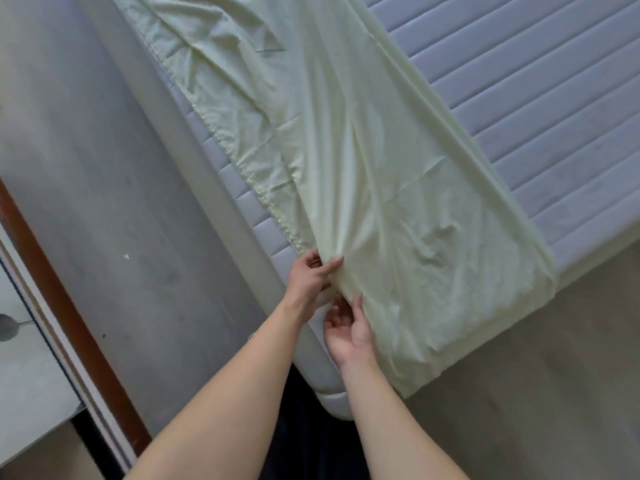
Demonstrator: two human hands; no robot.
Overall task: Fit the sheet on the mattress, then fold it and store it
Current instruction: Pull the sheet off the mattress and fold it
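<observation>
Head view: we look down over both forearms at the near corner of a bed, with the hands meeting at the sheet's edge.
Right hand: nearest to us, palm turned up under the cloth, fingers curled into the sheet's near corner; we judge it a loose pinch on the fabric.
Left hand: just beyond, thumb and fingers closed on a gathered fold of the same edge, the two hands almost touching.
Sheet: pale yellow-green, lying as a long doubled band along the left side of the mattress, its elastic hem running beside the mattress edge; the near end hangs over the foot of the bed.
Mattress: grey, quilted in stripes, bare over most of its right half, so the sheet is on it but not fitted over it.
Floor: grey strip to the left of the bed, beige at the foot.
Step in hand: we read this as the folding stage, or a corner being taken up; we cannot tell which with certainty.
Next move: it calls for a firm hold on the hem with both hands, then drawing the corner clear so the cloth stays flat and the layers stay aligned.
</observation>
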